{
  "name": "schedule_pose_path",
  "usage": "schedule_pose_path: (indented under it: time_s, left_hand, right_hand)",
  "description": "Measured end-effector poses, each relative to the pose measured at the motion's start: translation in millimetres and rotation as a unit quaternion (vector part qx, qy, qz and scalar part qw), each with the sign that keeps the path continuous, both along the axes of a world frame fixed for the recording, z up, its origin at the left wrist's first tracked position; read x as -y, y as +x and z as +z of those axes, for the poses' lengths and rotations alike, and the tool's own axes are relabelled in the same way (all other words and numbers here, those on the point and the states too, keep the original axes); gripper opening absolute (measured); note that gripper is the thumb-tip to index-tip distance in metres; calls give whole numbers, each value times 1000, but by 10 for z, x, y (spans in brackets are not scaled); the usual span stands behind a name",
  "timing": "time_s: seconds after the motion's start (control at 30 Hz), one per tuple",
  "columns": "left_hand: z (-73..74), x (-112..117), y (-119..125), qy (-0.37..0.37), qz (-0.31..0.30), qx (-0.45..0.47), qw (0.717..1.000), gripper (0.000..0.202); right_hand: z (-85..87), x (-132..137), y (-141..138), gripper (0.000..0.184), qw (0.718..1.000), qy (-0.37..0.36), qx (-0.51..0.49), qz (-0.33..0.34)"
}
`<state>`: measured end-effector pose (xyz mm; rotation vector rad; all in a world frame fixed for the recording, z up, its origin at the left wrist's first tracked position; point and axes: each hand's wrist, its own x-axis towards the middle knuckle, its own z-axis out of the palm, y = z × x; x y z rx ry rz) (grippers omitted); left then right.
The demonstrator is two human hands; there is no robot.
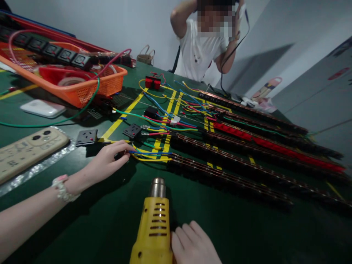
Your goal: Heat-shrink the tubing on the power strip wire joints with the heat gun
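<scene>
My right hand (pixel 194 244) is wrapped around the handle of a yellow heat gun (pixel 156 220), whose metal nozzle points away from me toward the wires. My left hand (pixel 117 157) is closed on a bundle of blue, yellow and green wires (pixel 151 154), fingertips pinched together. These wires run right into the end of a long dark strip (pixel 220 179) with copper-coloured bars. Just beyond my left fingers sits a black socket module (pixel 132 131), and another socket module (pixel 87 137) lies left of my hand. The heat gun's lower part is out of frame.
More long strips, one with red sections (pixel 264 143), lie to the right. An orange basket (pixel 101 86) of parts, a white rounded device (pixel 42 108) and a phone (pixel 33 150) are at the left. Across the green table a person (pixel 198 51) sits with raised arms.
</scene>
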<state>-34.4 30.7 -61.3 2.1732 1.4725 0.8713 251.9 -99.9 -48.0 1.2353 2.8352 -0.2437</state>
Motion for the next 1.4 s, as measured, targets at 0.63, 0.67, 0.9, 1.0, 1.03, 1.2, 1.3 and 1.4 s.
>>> schedule_pose_path:
  time_s: [0.63,0.67,0.9,1.0,1.03,1.2,1.3,1.4]
  left_hand:
    - [162,-5,255,152,-16,-59,987,28]
    - [205,-50,336,160,-24,-58,985,28]
    - [474,-409,1112,189,-133,-139,963,34]
    - [504,-506,1329,179,-142,-136,964,43]
    - [499,-527,1374,178,-145,-133,964,44]
    - [377,-590,1464,181,-138,-159,961,47]
    - [285,-636,1468,145,-129,-180,964,45]
    - [237,-697,1479,118,-120,-185,968,45]
  right_hand:
    - [241,-52,-133,44,971,-214,82,-67]
    - [247,-53,-146,42,972,-211,84,-63]
    - [143,-26,-153,33,986,-145,67,-42]
    - [136,-30,-152,32,988,-136,62,-32]
    - [140,-35,-153,32,988,-138,64,-30]
    - [129,-48,-152,28,990,-132,51,-15]
    - [95,-34,-155,29,992,-112,52,-8]
    - [69,-23,-165,31,994,-94,60,-1]
